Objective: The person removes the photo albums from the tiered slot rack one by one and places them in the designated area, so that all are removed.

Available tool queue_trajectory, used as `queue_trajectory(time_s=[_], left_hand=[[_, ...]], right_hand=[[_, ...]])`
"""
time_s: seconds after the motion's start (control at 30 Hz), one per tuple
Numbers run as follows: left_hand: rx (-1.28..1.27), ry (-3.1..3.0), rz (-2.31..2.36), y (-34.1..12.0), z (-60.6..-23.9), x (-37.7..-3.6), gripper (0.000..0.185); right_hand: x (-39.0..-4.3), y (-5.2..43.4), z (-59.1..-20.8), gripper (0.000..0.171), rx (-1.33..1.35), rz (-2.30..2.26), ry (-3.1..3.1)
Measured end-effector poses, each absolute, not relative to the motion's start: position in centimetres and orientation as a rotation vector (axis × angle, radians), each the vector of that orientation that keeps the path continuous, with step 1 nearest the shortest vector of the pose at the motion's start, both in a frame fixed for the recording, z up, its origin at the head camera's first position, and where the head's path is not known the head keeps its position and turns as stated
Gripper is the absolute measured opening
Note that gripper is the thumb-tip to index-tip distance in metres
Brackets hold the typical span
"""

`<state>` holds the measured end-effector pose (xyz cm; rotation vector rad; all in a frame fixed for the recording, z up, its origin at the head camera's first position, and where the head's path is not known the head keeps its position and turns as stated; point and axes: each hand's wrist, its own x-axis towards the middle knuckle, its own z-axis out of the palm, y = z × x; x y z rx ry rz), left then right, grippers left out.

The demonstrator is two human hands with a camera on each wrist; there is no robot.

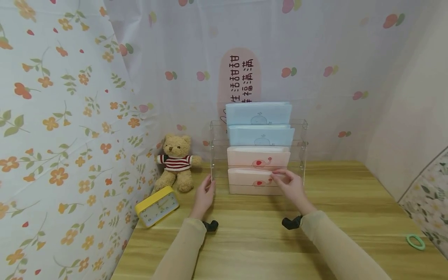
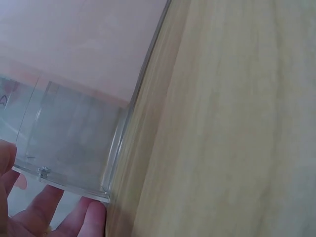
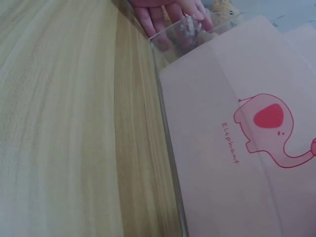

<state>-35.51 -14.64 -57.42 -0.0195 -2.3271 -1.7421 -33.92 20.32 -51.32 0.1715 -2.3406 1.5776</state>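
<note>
A clear tiered rack (image 1: 304, 155) stands on the table with booklets in its tiers. Two light blue booklets with whale drawings, a rear one (image 1: 245, 114) and one in front of it (image 1: 241, 136), sit above a pink elephant booklet (image 1: 239, 157). Lowest and nearest is another pink elephant booklet (image 3: 207, 108), lettered "Elephant". My right hand (image 1: 290, 188) pinches its top edge near the right corner. At the rack's left side, my left hand (image 1: 204, 196) touches the clear wall with fairly straight fingers (image 2: 42, 207); whether the thumb grips the edge is unclear.
A teddy bear (image 1: 177, 163) in a striped sweater sits left of the rack. In front of it stands a yellow clock (image 1: 157, 205). A green ring (image 1: 415, 242) lies at the far right of the wooden table (image 1: 252, 249). Patterned cloth (image 1: 175, 50) hangs behind.
</note>
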Motion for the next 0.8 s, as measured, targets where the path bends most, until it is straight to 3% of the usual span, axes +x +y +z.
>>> queue_trajectory(time_s=[0.4,0.8], left_hand=[[0.004,-2.366,-1.721,-13.9,-58.2,-35.0,0.048],[0.026,-2.357,-1.687,-15.1,-58.6,-35.4,0.047]], right_hand=[[-33.6,20.2,-52.1,0.014,0.172,1.570,-2.183],[-33.7,19.5,-51.5,0.015,0.164,1.539,-2.214]])
